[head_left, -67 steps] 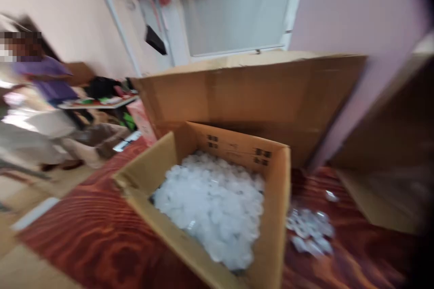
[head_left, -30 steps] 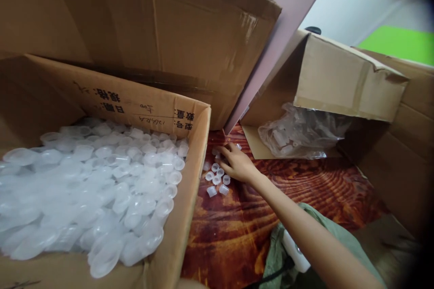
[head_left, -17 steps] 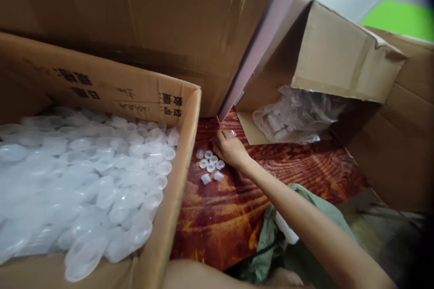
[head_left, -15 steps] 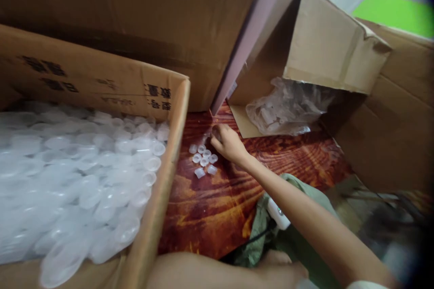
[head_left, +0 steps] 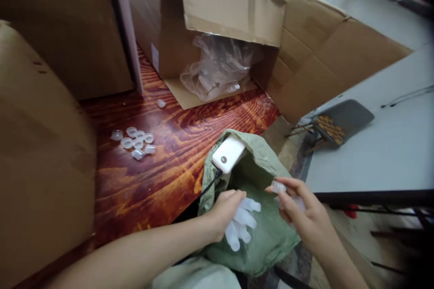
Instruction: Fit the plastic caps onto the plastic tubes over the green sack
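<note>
My left hand (head_left: 224,214) is closed round a bunch of several whitish, translucent plastic tubes (head_left: 241,221), their ends fanning out to the right. It hovers above the green fabric (head_left: 261,244) over my lap. Between the thumb and fingertips of my right hand (head_left: 308,219) is a small clear plastic cap (head_left: 278,186). More translucent pieces show against the palm; their kind is partly hidden. The two hands are apart, the cap to the right of the tubes. On the wood-grained table lies a cluster of similar caps (head_left: 137,143), with a single loose cap (head_left: 161,103) farther back.
A white power bank (head_left: 228,153) with a black cable rests on the green fabric. Cardboard boxes stand at the left (head_left: 44,153) and back; an open carton (head_left: 233,4) holds a clear plastic bag (head_left: 217,70). At the right is a grey chair (head_left: 352,119).
My view has swung right. My right hand has come from beside the caps on the table to above my lap, holding a cap. My left hand now shows with the tubes.
</note>
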{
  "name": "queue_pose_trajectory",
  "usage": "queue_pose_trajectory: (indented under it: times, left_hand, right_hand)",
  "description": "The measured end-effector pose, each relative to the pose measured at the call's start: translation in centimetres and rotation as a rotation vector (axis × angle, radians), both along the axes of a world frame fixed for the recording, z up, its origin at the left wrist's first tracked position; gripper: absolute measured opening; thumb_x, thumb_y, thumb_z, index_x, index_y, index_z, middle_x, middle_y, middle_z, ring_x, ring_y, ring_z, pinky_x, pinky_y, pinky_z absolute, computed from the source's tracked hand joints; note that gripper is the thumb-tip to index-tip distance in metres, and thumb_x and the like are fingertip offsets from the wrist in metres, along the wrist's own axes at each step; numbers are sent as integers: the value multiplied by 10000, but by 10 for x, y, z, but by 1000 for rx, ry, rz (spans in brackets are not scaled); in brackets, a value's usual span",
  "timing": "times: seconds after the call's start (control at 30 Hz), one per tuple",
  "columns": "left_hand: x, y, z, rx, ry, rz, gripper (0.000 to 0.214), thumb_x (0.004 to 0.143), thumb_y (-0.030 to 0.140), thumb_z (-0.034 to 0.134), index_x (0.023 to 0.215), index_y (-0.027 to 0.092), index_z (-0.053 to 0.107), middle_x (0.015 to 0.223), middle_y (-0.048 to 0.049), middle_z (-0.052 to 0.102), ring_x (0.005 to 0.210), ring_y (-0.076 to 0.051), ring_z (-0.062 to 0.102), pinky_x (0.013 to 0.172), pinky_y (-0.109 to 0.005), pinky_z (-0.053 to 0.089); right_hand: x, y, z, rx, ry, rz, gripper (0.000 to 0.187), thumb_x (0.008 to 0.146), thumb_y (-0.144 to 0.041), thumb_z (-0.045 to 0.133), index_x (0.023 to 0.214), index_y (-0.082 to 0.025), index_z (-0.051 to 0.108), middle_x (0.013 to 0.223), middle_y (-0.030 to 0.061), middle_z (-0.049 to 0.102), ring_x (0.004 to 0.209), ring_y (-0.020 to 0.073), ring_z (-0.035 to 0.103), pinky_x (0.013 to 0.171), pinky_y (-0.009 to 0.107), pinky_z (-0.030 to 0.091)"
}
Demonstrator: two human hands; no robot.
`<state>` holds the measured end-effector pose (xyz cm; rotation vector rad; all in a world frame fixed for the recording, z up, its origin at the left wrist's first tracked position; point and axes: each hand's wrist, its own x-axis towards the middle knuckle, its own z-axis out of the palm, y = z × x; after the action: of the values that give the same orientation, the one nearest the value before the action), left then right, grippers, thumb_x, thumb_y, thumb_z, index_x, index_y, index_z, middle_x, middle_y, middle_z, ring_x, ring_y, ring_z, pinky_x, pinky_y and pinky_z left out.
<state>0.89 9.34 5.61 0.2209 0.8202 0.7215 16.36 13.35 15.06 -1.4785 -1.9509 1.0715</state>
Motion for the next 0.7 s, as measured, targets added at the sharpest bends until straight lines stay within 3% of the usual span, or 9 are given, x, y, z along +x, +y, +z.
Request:
queue_pose_trajectory:
  times: [0.1,0.2,0.43,0.57,0.7]
  left_hand:
    - [3,-4,-5,15,72,-15,431,904,488,380,1083,132,545,612,-48,627,321,-168,522,290,-229,381]
    - [3,-10,-8,27,106,-48,465,892,548,399,1065,144,552,640,-57,642,324,-174,540,268,-230,378]
    - [-3,-20,0,34,184,-174,474,899,554,405,1076,147,569,616,-59,648,330,-194,561,250,-225,368]
    - [-1,-23,2,72,197,-201,431,910,533,406,1015,153,579,608,-61,653,340,-198,568,248,-228,376]
    - [2,-25,1,116,256,-132,328,918,495,432,899,174,500,583,-38,644,310,-166,521,252,-243,394]
  right_hand:
    - [25,-24,-10,118,-227,165,213,963,-395,514,1139,-281,552,1044,39,666,898,174,624,712,261,509]
    - [28,-40,-19,152,-277,336,197,992,-298,453,1180,-284,511,1100,30,645,981,170,620,826,285,507]
    - [29,-56,-37,368,-310,478,262,999,-200,368,1249,-210,445,1083,104,603,945,221,627,777,350,528]
    - [30,-64,-41,333,-291,414,227,1003,-246,382,1210,-216,470,1041,81,642,895,208,648,743,321,520]
    - [26,-72,-44,129,-210,186,228,990,-391,416,1063,-212,538,730,-7,633,623,160,603,587,258,457]
